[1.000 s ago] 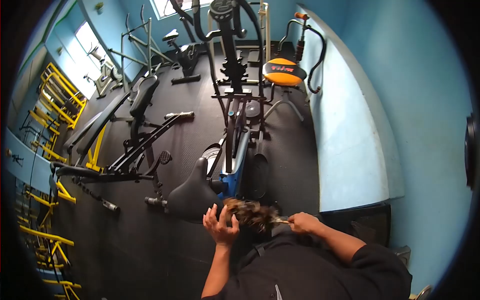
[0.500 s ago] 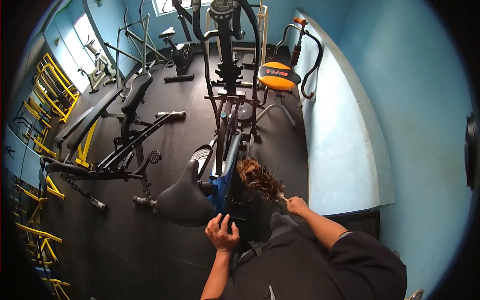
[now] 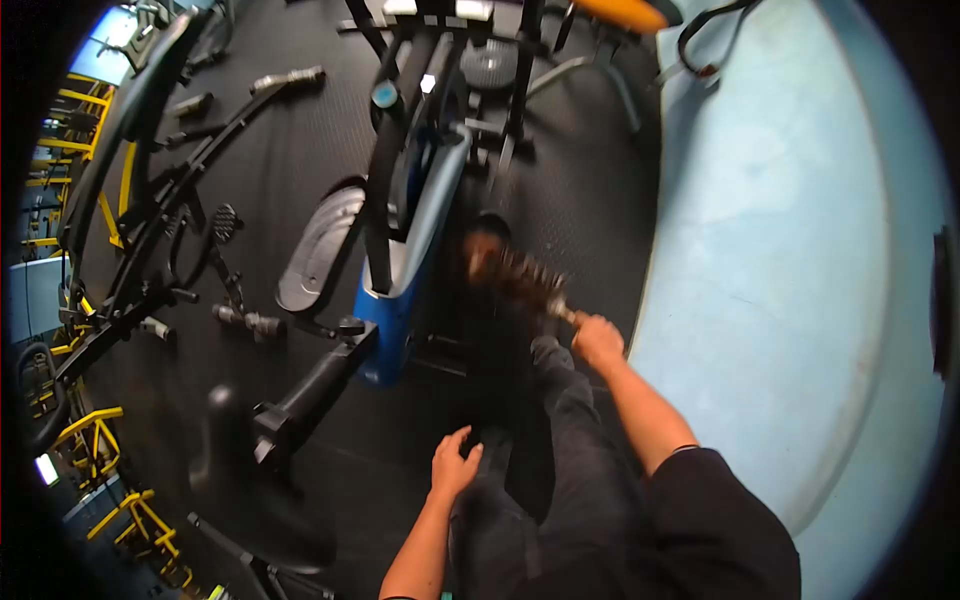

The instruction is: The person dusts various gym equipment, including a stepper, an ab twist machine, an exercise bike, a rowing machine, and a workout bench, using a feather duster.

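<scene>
1. Right of centre in my head view, the right hand point(image 3: 600, 342) has its fingers closed around the handle of the feather duster point(image 3: 520, 278). I see the duster slant up and left over the black floor point(image 3: 590, 200), between the blue frame point(image 3: 388, 335) of an exercise machine and the pale blue ledge point(image 3: 760, 270). Its feathers are blurred, and I cannot tell whether the tip touches the dark rounded part point(image 3: 488, 228) beside it.
2. Lower in the same head view, I have the left hand point(image 3: 455, 466) above the person's dark trousers point(image 3: 590, 440), its fingers partly bent, thumb and forefinger apart.
3. Across the left of that head view, I make out a grey, tray-like pedal point(image 3: 322, 250) with a raised edge, beside the blue frame. A black seat point(image 3: 245, 490) sits blurred at lower left, and yellow frames point(image 3: 100, 435) line the far left. Near the top right, an orange seat point(image 3: 622, 12) is cut by the view's edge.
</scene>
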`<state>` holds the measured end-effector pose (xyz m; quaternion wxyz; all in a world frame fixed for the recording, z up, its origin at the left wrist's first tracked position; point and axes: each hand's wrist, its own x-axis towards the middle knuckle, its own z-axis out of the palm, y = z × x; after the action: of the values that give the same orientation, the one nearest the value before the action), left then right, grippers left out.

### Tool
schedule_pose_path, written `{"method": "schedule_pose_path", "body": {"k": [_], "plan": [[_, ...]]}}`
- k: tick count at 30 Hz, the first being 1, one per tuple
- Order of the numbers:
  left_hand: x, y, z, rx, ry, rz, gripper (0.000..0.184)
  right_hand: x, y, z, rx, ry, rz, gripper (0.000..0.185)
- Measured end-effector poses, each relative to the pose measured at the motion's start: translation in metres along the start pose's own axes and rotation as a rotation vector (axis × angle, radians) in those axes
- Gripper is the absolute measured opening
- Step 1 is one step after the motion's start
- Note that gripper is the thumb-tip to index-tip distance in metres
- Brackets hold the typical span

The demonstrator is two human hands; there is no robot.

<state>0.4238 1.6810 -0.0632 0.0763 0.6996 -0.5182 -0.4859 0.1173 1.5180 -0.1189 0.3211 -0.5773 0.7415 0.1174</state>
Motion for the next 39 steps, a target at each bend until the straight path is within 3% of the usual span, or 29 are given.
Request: {"method": "schedule_pose_path", "body": {"k": [4, 8, 10, 12, 13, 15, 17, 19, 23, 24, 28, 31, 33, 36, 38, 39], "plan": [[0.064, -0.002, 0.028, -0.073, 0.083, -0.214, 0.04, 0.023, 0.018, -0.004, 0.041, -0.032, -0.006, 0.022], [0.122, 0.021, 0.053, -0.062, 0.032, -0.354, 0.04, -0.037, 0.049, 0.011, 0.118, -0.081, 0.066, 0.023], [0.146, 0.032, 0.063, -0.121, 0.004, -0.396, 0.042, -0.062, 0.045, -0.007, 0.073, -0.35, 0.081, 0.033], [0.17, 0.04, 0.072, -0.145, -0.003, -0.389, 0.042, -0.072, 0.042, -0.026, -0.008, -0.691, 0.138, 0.029], [0.182, 0.043, 0.078, -0.177, -0.004, -0.384, 0.043, -0.075, 0.049, -0.024, 0.01, -0.719, 0.124, 0.028], [0.203, 0.06, 0.083, -0.175, 0.01, -0.379, 0.043, -0.064, 0.06, -0.037, 0.088, -0.596, 0.158, 0.033], [0.219, 0.063, 0.086, -0.195, 0.031, -0.367, 0.044, -0.048, 0.071, -0.041, 0.247, -0.194, 0.168, 0.034], [0.236, 0.068, 0.083, -0.147, 0.009, -0.367, 0.046, -0.012, 0.08, -0.037, 0.45, 0.076, 0.029, 0.033], [0.265, 0.065, 0.088, -0.102, -0.015, -0.33, 0.048, 0.1, 0.07, -0.042, 0.291, 0.032, -0.092, 0.028], [0.269, 0.073, 0.085, -0.082, -0.04, -0.335, 0.048, 0.131, 0.059, -0.059, 0.326, -0.095, -0.053, 0.026], [0.276, 0.098, 0.079, -0.164, -0.097, -0.367, 0.047, 0.23, 0.053, -0.065, 0.417, 0.094, 0.114, 0.022], [0.272, 0.094, 0.089, -0.227, -0.058, -0.375, 0.047, 0.205, 0.035, -0.053, 0.435, 0.1, 0.059, 0.022], [0.266, 0.092, 0.093, -0.234, -0.075, -0.429, 0.048, 0.162, 0.034, -0.035, 0.475, -0.07, -0.013, 0.024], [0.26, 0.098, 0.088, -0.213, -0.079, -0.498, 0.049, 0.108, 0.027, -0.036, 0.573, -0.171, 0.065, 0.025], [0.258, 0.097, 0.082, -0.22, -0.059, -0.487, 0.051, 0.104, 0.032, -0.028, 0.749, 0.116, 0.287, 0.026], [0.257, 0.099, 0.078, -0.214, -0.05, -0.49, 0.051, 0.118, 0.034, -0.023, 0.718, 0.252, 0.255, 0.022]]}}
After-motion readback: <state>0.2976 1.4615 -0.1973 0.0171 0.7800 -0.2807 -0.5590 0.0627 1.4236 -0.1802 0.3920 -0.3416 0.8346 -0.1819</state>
